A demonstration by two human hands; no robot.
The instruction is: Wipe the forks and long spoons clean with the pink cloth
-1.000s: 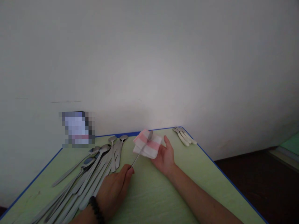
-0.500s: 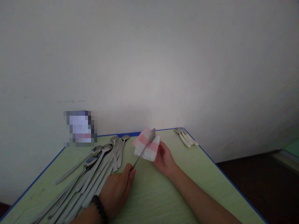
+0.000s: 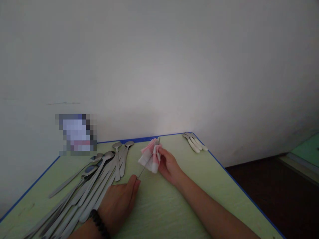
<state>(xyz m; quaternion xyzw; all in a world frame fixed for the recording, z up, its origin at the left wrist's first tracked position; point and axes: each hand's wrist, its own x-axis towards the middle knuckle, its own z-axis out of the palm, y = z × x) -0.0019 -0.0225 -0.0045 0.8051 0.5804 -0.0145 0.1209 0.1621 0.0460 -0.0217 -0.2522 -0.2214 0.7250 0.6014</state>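
Above the green tabletop (image 3: 164,207), head view, the left hand (image 3: 121,195) grips a spoon (image 3: 142,172) by its thin handle; the right hand (image 3: 169,166) pinches a pink-and-white cloth (image 3: 149,158) around its upper part. Smooth metal, the spoon should feel light, stiff, slightly slippery, best held by the handle; the cloth looks soft, creased.

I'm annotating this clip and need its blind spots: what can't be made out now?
All in the head view:
Held utensil: head mostly hidden by the pink-and-white cloth; handle end covered by the left hand.
Cutlery pile: some handles cut off by the bottom edge.
Screen-like object: pixelated.
White-handled forks: tines too small to count.
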